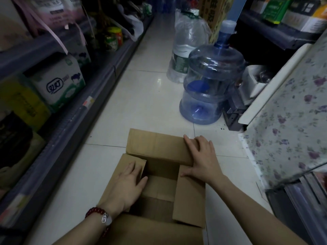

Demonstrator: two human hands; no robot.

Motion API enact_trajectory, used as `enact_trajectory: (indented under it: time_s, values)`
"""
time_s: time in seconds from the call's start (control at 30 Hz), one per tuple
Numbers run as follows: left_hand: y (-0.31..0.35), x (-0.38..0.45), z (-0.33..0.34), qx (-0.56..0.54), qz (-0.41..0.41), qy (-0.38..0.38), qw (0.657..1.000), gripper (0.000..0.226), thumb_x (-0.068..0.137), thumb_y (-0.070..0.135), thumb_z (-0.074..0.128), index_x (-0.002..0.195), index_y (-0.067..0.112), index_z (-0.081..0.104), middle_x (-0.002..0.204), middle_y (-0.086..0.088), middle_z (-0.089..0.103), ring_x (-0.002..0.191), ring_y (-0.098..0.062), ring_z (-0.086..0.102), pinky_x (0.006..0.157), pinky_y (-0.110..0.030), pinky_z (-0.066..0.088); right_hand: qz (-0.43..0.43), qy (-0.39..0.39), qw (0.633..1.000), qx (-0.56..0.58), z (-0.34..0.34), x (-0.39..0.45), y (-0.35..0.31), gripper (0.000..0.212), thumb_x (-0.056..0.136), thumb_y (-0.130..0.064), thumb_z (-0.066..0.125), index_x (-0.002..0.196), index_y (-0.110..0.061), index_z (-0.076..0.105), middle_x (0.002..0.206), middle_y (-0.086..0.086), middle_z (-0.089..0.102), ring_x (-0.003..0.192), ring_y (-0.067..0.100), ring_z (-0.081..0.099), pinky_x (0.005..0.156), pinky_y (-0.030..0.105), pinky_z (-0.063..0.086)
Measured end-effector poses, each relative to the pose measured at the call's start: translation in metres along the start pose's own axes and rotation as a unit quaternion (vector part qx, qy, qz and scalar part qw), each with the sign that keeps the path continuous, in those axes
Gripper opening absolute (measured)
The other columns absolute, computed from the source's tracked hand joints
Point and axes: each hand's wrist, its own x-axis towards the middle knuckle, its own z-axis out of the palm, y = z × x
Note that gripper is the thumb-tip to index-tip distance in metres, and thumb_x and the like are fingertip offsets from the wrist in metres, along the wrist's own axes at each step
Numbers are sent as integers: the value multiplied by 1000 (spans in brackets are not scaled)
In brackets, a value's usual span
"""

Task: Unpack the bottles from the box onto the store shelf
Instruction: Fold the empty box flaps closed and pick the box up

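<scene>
A brown cardboard box (155, 149) sits on the white tiled floor in front of me, its top flaps partly folded inward. My left hand (128, 186) lies flat on the left flap, fingers straight, a red bead bracelet on the wrist. My right hand (201, 156) presses with spread fingers on the far flap and the right flap. Through the gap between the flaps only cardboard shows inside; no bottles are visible. The store shelf (70, 119) runs along the left side of the aisle.
Packaged goods, among them a white and green carton (58, 82), fill the left shelf. A large blue water jug (210, 85) and a clear bagged water bottle (187, 48) stand on the floor ahead. A cabinet with a floral cover (290, 124) is at the right.
</scene>
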Motion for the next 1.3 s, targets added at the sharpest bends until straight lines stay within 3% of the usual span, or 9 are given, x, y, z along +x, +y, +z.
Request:
enact_trajectory:
  time_s: [0.23, 0.37, 0.47, 0.57, 0.7, 0.83, 1.07, 1.2, 1.3]
  values:
    - [-13, 15, -15, 21, 42, -30, 998, 61, 95, 44, 44, 149, 24, 25, 160, 5, 10, 147, -16, 11, 118, -29, 12, 31, 93, 994, -38, 4, -25, -15, 121, 58, -60, 74, 151, -15, 11, 136, 18, 37, 131, 34, 29, 114, 59, 20]
    - [-21, 10, -22, 27, 78, -44, 996, 57, 94, 39, 47, 147, 23, 32, 159, 2, 19, 145, -18, 21, 116, -26, 16, 31, 151, 988, -17, 7, -57, -40, 93, 71, -64, 61, 145, -14, 31, 128, 13, 42, 124, 31, 36, 111, 60, 22]
    - [-21, -1, -26, 8, 116, 143, 983, 41, 88, 41, 39, 119, 25, 60, 126, 2, 59, 117, -19, 55, 94, -26, 40, 31, 136, 990, 11, 17, -87, -54, 75, 82, -66, 44, 140, -18, 38, 131, 9, 48, 125, 27, 43, 109, 58, 31]
    - [-16, -9, -31, 0, 152, 242, 958, 53, 82, 47, 29, 116, 22, 60, 118, 3, 59, 112, -18, 54, 93, -26, 40, 23, 106, 994, 27, 29, -103, -53, 68, 88, -62, 37, 141, -20, 36, 136, 6, 48, 129, 24, 39, 111, 59, 27]
    - [-10, -3, -29, 78, 190, 61, 977, 87, 78, 77, 5, 143, 28, 38, 155, 7, 28, 145, -16, 18, 120, -39, 12, 30, 57, 996, 61, 22, -109, -54, 74, 88, -69, 12, 145, -26, 32, 143, -1, 40, 136, 17, 31, 119, 53, 7]
    - [-5, 2, -14, 85, 105, -54, 989, 58, 97, 54, 14, 146, 28, 31, 159, 5, 19, 148, -17, 12, 120, -43, 7, 54, -15, 994, 99, 12, -110, -58, 95, 74, -78, -11, 143, -31, 34, 148, -9, 34, 143, 13, 20, 115, 50, -11]
    - [-9, 10, -10, 84, 90, -54, 991, 57, 98, 52, 16, 144, 26, 38, 158, 3, 23, 146, -18, 17, 120, -39, 11, 70, -46, 963, 256, 0, -155, -100, 96, 71, -85, -1, 147, -33, 26, 156, -13, 23, 145, 6, 12, 121, 41, 13]
    - [-8, 11, -9, 73, 92, -46, 992, 55, 99, 48, 19, 143, 23, 38, 157, 2, 25, 146, -18, 18, 118, -32, 10, 26, -88, 977, 193, 4, -187, -120, 90, 71, -83, 2, 149, -39, 10, 157, -21, 6, 146, 3, -5, 121, 39, -3]
    - [-6, 8, -11, 63, 90, -40, 993, 54, 100, 46, 21, 143, 20, 39, 156, 2, 27, 145, -18, 22, 117, -30, 12, -21, -39, 994, 103, 19, -202, -121, 80, 85, -76, 22, 148, -27, 30, 155, -8, 30, 146, 17, 19, 115, 44, 9]
